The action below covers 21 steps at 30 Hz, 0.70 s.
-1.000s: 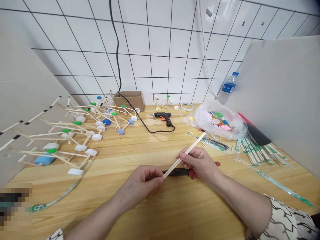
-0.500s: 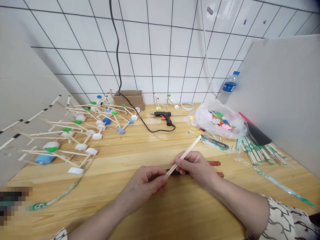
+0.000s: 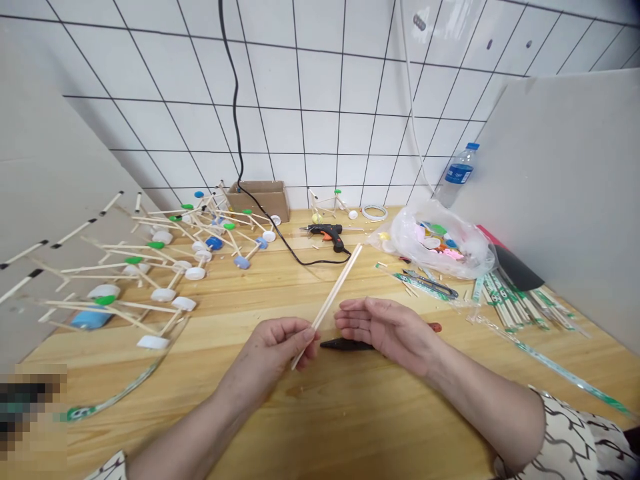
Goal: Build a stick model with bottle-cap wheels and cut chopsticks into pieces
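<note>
My left hand pinches the lower end of a pale wooden chopstick, which slants up and away to the right. My right hand hovers open just right of the stick, fingers stretched out and palm turned toward it, holding nothing. Under the right hand, pliers with a dark nose and red handles lie on the wooden table.
Stick-and-bottle-cap models crowd the left side. A black glue gun with its cord, a cardboard box, a bag of caps, scissors, wrapped chopsticks and a water bottle lie behind and right.
My right hand has let go of the chopstick and opened. The left hand alone holds it now, and its far end has swung left and upward.
</note>
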Available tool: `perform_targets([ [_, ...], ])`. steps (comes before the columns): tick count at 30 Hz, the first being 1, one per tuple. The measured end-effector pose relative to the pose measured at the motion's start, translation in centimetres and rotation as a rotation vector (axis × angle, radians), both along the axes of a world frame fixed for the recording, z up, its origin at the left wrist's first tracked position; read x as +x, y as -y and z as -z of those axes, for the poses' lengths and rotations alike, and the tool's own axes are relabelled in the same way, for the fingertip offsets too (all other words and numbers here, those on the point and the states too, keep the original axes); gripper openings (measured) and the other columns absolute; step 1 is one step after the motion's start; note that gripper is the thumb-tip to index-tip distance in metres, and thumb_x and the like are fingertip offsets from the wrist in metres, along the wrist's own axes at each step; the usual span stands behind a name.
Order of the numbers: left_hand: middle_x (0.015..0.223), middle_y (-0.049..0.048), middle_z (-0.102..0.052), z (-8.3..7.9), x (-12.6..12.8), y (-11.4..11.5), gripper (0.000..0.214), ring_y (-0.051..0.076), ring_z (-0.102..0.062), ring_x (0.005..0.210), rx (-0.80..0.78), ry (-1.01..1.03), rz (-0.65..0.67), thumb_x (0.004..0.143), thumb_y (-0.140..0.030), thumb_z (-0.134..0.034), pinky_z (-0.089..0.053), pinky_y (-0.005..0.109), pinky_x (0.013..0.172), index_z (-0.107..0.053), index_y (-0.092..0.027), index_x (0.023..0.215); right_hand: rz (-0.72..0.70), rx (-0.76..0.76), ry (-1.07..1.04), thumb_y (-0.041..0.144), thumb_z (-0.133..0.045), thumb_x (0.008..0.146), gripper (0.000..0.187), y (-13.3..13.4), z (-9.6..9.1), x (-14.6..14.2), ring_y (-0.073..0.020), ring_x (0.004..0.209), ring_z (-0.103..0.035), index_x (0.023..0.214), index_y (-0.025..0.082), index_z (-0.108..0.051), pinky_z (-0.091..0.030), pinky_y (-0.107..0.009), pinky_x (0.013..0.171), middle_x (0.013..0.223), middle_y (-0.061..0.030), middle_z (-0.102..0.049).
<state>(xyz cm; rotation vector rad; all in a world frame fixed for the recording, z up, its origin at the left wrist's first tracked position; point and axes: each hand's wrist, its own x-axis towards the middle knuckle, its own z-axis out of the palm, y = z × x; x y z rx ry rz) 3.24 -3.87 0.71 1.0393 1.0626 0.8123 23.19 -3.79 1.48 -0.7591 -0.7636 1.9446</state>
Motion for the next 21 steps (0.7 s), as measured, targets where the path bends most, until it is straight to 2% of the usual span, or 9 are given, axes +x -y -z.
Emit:
perform_targets([
  [3, 0.051, 0.0008, -0.061, -0.05, 0.03, 0.01, 0.019, 0.008, -0.045, 0.046, -0.029, 0.045, -0.022, 0.062, -0.032, -0.07, -0.033, 0.019, 0.046, -0.066, -0.013, 0.061, 0.008, -0.015, -0.012, 0.019, -0.065, 0.072, 0.021, -0.17, 0.24, 0.26, -0.0221, 0.09, -0.063, 0.09, 0.008, -0.068, -0.039, -0.04, 0.092, 0.095, -0.014, -0.068],
  [6, 0.052, 0.0016, -0.062, 0.14, -0.03, 0.02, 0.019, 0.008, -0.046, 0.046, -0.054, 0.067, -0.014, 0.062, -0.031, -0.071, -0.034, 0.019, 0.047, -0.067, -0.013, 0.061, 0.015, -0.024, -0.004, 0.01, -0.07, 0.064, 0.026, -0.22, 0.38, 0.34, -0.0209, 0.09, -0.063, 0.09, 0.008, -0.068, -0.038, -0.039, 0.094, 0.095, -0.0128, -0.068],
  [13, 0.054, 0.0021, -0.063, 0.56, -0.25, -0.01, 0.017, 0.009, -0.049, 0.048, -0.064, 0.12, 0.01, 0.064, -0.03, -0.071, -0.036, 0.018, 0.047, -0.068, -0.013, 0.064, 0.02, -0.038, 0.021, 0.006, -0.074, 0.052, 0.035, -0.22, 0.45, 0.22, -0.0174, 0.087, -0.062, 0.087, 0.011, -0.07, -0.04, -0.033, 0.089, 0.092, -0.0086, -0.068],
  [18, 0.053, 0.0018, -0.063, 0.54, -0.24, 0.0, 0.016, 0.008, -0.049, 0.048, -0.081, 0.137, 0.012, 0.064, -0.029, -0.071, -0.035, 0.018, 0.046, -0.068, -0.013, 0.063, 0.055, -0.041, 0.081, 0.003, -0.075, 0.048, 0.037, -0.19, 0.57, 0.16, -0.012, 0.081, -0.06, 0.083, 0.014, -0.07, -0.044, -0.023, 0.077, 0.083, -0.0035, -0.067],
  [21, 0.052, 0.0021, -0.063, 0.52, -0.25, 0.0, 0.017, 0.009, -0.05, 0.048, -0.103, 0.144, 0.006, 0.063, -0.03, -0.072, -0.035, 0.018, 0.046, -0.069, -0.013, 0.064, 0.102, -0.026, 0.11, 0.002, -0.075, 0.048, 0.032, -0.14, 0.65, 0.17, -0.0082, 0.069, -0.057, 0.078, 0.014, -0.07, -0.043, -0.018, 0.063, 0.071, 0.0001, -0.065],
])
